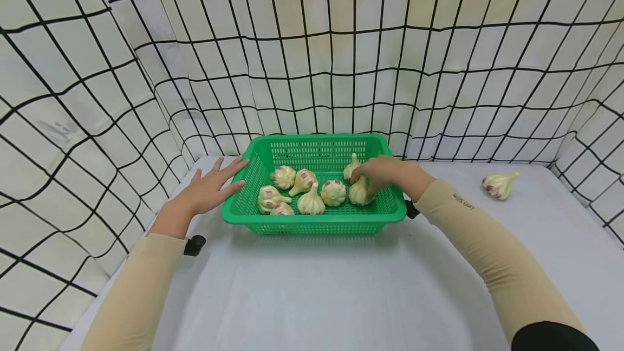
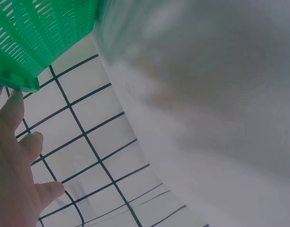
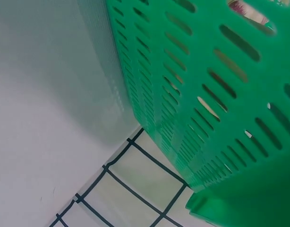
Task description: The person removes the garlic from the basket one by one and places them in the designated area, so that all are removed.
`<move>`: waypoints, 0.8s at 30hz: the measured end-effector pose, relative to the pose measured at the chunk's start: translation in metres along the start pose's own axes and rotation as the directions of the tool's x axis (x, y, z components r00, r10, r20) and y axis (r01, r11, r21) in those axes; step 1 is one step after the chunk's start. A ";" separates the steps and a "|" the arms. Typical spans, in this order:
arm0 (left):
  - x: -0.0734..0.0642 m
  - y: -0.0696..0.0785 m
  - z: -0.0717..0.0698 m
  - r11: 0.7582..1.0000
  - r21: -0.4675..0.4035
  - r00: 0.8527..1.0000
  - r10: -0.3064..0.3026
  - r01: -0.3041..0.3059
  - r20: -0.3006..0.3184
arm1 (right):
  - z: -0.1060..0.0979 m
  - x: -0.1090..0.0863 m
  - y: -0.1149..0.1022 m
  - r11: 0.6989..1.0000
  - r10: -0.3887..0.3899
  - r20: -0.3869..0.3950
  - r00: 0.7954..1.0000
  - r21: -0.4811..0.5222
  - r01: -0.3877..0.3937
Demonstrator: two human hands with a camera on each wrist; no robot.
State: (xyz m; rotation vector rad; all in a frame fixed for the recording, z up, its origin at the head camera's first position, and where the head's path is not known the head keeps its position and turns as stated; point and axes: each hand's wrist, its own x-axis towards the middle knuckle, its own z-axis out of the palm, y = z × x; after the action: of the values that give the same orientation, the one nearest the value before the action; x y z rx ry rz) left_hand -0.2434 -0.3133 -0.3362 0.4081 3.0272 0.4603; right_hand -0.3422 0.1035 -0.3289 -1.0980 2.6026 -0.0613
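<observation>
On the table point(image 1: 312, 297), the basket point(image 1: 312, 220) could slide if the left hand point(image 1: 208, 187), fingers spread at its rim, pushes; the right hand point(image 1: 385, 171) has its grip around a garlic bulb point(image 1: 359, 193) inside, which might slip, knocking the neighbouring bulb point(image 1: 350, 168).

Black netting point(image 1: 330, 32) covers pale walls point(image 1: 365, 49) around a white tabletop point(image 1: 312, 291).
</observation>
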 end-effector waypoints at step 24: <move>-0.001 0.001 -0.001 1.000 -0.001 1.000 0.006 -0.006 -0.007 | -0.007 -0.015 0.004 0.986 -0.102 -0.074 0.992 0.124 0.111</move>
State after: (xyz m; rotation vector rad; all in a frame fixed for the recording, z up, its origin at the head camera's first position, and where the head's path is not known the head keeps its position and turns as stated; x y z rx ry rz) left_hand -0.2423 -0.3131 -0.3350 0.4164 3.0331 0.4650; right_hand -0.3370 0.1159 -0.3190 -1.2067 2.5561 -0.2908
